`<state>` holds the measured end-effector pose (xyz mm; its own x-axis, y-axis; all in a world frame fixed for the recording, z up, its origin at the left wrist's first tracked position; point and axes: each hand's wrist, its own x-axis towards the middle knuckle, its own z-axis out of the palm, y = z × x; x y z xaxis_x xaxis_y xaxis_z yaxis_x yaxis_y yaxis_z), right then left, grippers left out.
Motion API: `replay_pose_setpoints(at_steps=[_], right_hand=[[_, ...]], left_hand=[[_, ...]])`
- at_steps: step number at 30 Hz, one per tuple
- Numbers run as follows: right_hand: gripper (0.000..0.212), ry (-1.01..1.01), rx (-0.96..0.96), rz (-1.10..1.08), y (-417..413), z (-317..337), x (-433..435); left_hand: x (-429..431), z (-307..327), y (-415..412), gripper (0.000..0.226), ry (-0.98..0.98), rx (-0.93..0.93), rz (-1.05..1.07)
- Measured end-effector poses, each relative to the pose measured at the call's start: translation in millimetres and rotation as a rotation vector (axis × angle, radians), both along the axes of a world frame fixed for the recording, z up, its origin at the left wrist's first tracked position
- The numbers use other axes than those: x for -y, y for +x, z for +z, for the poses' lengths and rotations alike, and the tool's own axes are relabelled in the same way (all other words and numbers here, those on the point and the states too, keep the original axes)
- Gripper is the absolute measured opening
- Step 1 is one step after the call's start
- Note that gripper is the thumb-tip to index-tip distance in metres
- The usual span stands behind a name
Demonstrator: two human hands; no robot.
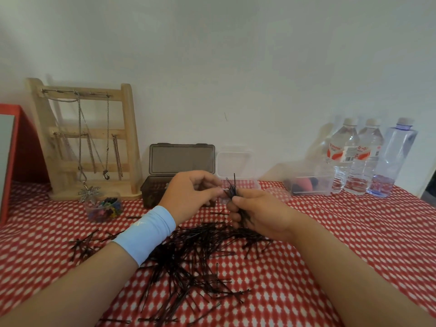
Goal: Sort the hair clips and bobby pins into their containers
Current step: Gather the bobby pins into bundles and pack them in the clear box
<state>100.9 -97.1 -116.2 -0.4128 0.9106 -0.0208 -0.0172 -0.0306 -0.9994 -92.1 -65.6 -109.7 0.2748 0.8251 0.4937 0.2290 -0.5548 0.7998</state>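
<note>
Pile: loose bobby pins, black, sprawl over the red-and-white tablecloth at 6 o'clock, under both forearms.
Wrist: pale blue wristband at 7 o'clock of the hands.
Right side: right hand grips a bundle of pins in a tight fist, tips fanning up toward 12.
Left side: left hand at 9 o'clock of that bundle, fingers curled, fingertips pinching at its top.
Clips: small clear tub of coloured clips, out at 9 o'clock on the cloth.
Boxes: dark box, lid up, at 12 behind the hands; clear container just beside it at 1.
Back row: wooden jewellery stand at 10, water bottles at 2, against the wall.
</note>
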Motion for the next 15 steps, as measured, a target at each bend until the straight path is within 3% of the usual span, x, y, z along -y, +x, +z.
replay_pose_setpoints(at_steps=[3,7,10,12,15], right_hand=[[0.026,-0.004,0.009,0.066,1.5,-0.7,1.0],[0.024,-0.021,-0.008,0.056,1.9,-2.0,0.4],[0.021,-0.022,0.001,0.036,-0.6,-3.8,0.4],[0.022,-0.035,0.018,0.045,-2.7,-4.2,0.9],[0.026,-0.046,0.046,0.029,-3.1,-2.0,2.4]], left_hand=[[1.2,3.4,4.1,0.013,-0.005,0.122,0.016],[1.4,5.9,5.0,0.028,0.064,-0.112,-0.010],[5.3,5.8,7.8,0.029,-0.010,-0.131,-0.146],[7.5,6.5,8.8,0.031,0.019,-0.103,-0.122],[6.8,10.9,7.9,0.062,0.063,-0.096,-0.096]])
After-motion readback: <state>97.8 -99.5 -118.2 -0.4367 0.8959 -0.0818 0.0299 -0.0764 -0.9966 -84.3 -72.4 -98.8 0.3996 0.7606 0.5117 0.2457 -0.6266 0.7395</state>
